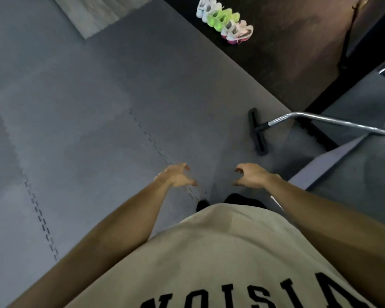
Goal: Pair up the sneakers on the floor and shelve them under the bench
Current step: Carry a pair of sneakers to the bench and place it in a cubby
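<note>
Three pairs of sneakers stand in a row at the top of the view on the dark floor strip: a white pair [206,8], a neon green pair [221,18] and a white and pink pair [238,32]. Each shoe sits beside its match. My left hand [176,176] and my right hand [252,175] hang in front of me above the grey mat, far from the shoes. Both hands hold nothing, with fingers curled loosely and apart.
Grey interlocking foam mats [87,130] cover the floor. A black T-shaped foot with a chrome tube [316,117] of gym equipment lies to my right. A dark brown surface [298,41] runs along the upper right. A pale panel [93,14] shows at the top left.
</note>
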Motion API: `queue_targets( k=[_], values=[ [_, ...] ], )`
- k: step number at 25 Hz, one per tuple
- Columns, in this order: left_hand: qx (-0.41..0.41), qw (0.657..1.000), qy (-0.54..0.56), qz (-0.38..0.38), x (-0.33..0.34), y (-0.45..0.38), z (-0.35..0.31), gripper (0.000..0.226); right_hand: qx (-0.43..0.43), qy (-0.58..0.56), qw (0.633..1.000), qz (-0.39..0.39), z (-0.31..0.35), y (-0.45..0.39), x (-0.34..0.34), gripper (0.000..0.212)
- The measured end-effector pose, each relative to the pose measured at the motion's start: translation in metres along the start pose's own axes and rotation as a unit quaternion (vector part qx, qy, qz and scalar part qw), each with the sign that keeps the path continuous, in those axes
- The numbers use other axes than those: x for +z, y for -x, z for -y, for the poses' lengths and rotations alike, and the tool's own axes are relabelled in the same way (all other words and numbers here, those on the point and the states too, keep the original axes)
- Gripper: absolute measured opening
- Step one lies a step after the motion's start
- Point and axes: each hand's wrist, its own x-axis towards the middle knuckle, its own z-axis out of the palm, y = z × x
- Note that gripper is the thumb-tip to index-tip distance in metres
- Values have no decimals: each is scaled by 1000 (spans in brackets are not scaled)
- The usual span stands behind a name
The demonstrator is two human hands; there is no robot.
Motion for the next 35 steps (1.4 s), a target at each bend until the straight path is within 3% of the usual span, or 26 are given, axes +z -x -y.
queue_targets(
  k=[9,16,23,35],
  values=[
    [25,999,-24,-5,-155,-128,-45,87,-3,-70,998,-1,63,-143,-126,59],
    [17,999,2,-34,-310,-233,-92,88,-17,-63,998,-1,109,-260,-285,63],
    [21,999,17,-36,-445,-353,-115,83,-12,-45,999,0,158,-383,-394,68],
    [131,983,-125,-25,-715,-547,-194,78,72,-162,983,-53,237,-567,-593,68]
  ],
)
